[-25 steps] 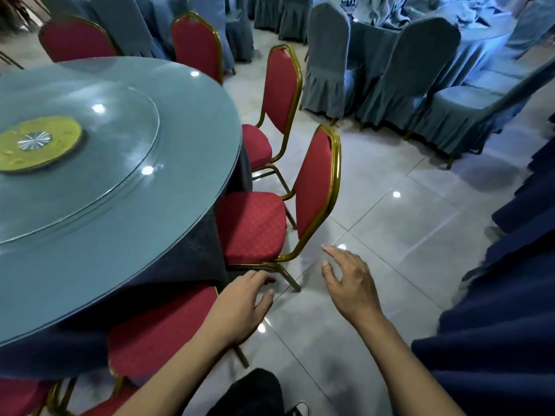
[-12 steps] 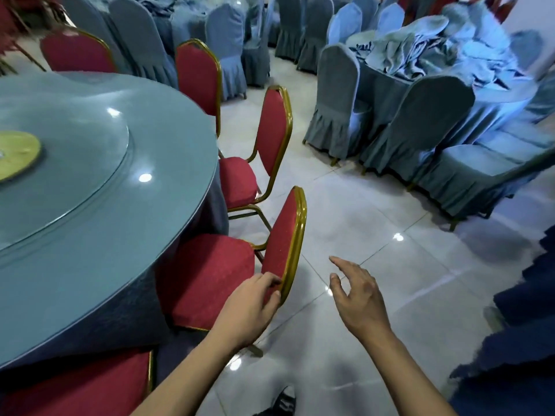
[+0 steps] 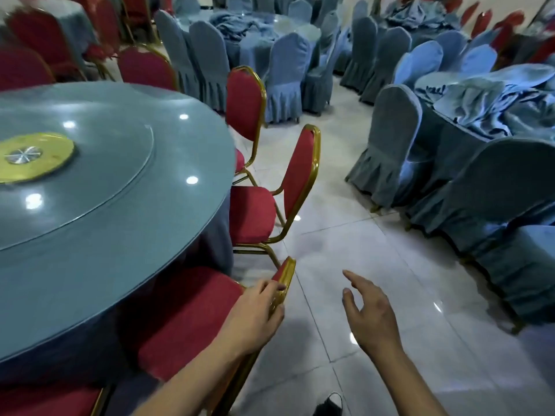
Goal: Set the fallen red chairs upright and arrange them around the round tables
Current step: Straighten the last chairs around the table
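The left hand [image 3: 255,316] is gripping the gold metal top rail of the nearest red padded chair [image 3: 186,319] w/ fingers curled over the backrest edge; that chair is standing upright at approx 6 o'clock of the big round blue-grey glass-topped table [image 3: 105,220], its seat tucking partly under the table's rim; the right hand [image 3: 371,316] is hovering over the pale glossy tiled floor [image 3: 345,235] just beside the chair at 3 o'clock of the left hand, fingers spread loosely & holding nothing, thumb apart from the forefinger; a second red chair w/ gold frame [image 3: 270,205] is standing upright at about 4 o'clock of the table, seat touching or nearly touching the dark tablecloth; a third red chair [image 3: 244,109] is standing at approx 3 o'clock, its seat mostly hidden by the tabletop; more red chair backs are showing round the far rim at 12 to 1 o'clock, blurred; a round yellow disc w/ a metal hub [image 3: 33,156] is sitting at the centre of the table's glass turntable; chairs in grey-blue fabric covers [image 3: 393,145] are ringing other tables at the right & back of the room, w/ heaps of crumpled blue cloth [image 3: 486,106] lying on those tabletops; a dark shoe w/ a white toe [image 3: 330,405] is showing at the bottom edge.
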### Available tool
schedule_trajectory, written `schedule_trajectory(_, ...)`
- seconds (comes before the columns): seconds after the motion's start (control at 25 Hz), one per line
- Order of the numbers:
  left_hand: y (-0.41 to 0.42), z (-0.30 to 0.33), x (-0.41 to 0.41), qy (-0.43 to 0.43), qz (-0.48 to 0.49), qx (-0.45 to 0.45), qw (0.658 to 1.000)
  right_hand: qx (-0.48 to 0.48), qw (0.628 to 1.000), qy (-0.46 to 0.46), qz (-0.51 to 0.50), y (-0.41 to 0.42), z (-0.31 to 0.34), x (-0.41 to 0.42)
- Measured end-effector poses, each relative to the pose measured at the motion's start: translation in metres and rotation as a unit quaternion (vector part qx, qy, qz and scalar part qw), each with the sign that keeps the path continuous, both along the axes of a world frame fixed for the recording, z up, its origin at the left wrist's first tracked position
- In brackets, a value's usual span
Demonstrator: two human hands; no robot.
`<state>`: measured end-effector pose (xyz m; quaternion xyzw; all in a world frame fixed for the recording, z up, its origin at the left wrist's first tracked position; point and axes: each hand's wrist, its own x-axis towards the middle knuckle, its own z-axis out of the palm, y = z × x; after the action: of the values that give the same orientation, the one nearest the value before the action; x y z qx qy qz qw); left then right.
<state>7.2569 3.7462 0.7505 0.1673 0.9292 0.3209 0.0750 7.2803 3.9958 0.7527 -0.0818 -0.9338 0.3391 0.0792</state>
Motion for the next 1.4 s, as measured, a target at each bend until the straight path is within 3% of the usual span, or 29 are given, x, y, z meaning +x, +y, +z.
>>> schedule_trajectory(0.28, 0.080, -0.018, -0.072, -0.129, 0.141, -0.111, 0.975, 0.027, 0.993, -0.038, 0.112, 0.078, -0.018, -0.183)
schedule_trajectory(0.52, 0.107, -0.034, -0.078, -0.100, 0.276, -0.277, 0.915, 0.029, 0.974, -0.042, 0.219, 0.060, -0.016, -0.340)
schedule_trajectory(0.8, 0.107, -0.042, -0.091, -0.067, 0.319, -0.349, 0.878, -0.062, 0.986, -0.104, 0.115, 0.044, -0.004, -0.489)
schedule_trajectory(0.92, 0.128, -0.049, -0.082, -0.083, 0.388, -0.419, 0.817, -0.124, 0.972, -0.171, 0.100, 0.051, -0.012, -0.538)
schedule_trajectory(1.08, 0.164, -0.055, -0.081, -0.194, 0.527, -0.354, 0.748, -0.139, 0.957, -0.213, 0.143, 0.049, -0.030, -0.581)
schedule_trajectory(1.4, 0.146, -0.043, -0.116, -0.238, 0.582, -0.344, 0.698, -0.035, 0.968, -0.186, 0.164, 0.045, -0.055, -0.560)
